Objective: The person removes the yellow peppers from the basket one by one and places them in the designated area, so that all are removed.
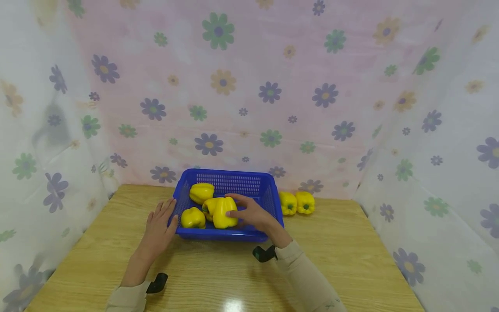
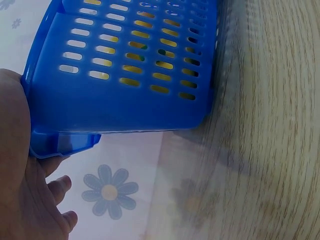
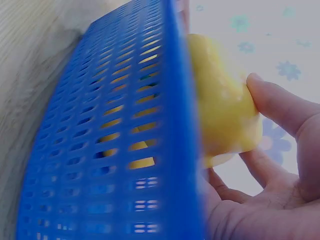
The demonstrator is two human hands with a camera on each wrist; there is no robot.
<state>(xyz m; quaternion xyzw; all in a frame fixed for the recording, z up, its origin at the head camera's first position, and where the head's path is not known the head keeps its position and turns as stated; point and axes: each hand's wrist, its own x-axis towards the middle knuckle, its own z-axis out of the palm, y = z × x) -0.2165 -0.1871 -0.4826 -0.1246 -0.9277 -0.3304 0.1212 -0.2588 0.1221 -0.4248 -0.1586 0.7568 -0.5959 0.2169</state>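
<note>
At lower left of centre, your left hand [image 1: 159, 225] touches the one basket [image 1: 222, 235] at its left rim, fingers loosely extended. Of six peppers [image 1: 201, 193], three lie in the basket; the fourth pepper [image 1: 223, 212], just left of your right hand [image 1: 251, 213], is pinched between its thumb and fingers, and two sit right of the basket.

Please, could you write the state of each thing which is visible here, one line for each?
Blue basket: upright on the table, peppers inside.
Held yellow pepper: gripped, partly above the basket's rim.
Three other yellow peppers: inside the basket, one partly hidden.
Two outer yellow peppers: side by side, outside the basket.
Left hand: touching the basket's rim.
Right hand: gripping one pepper.
</note>
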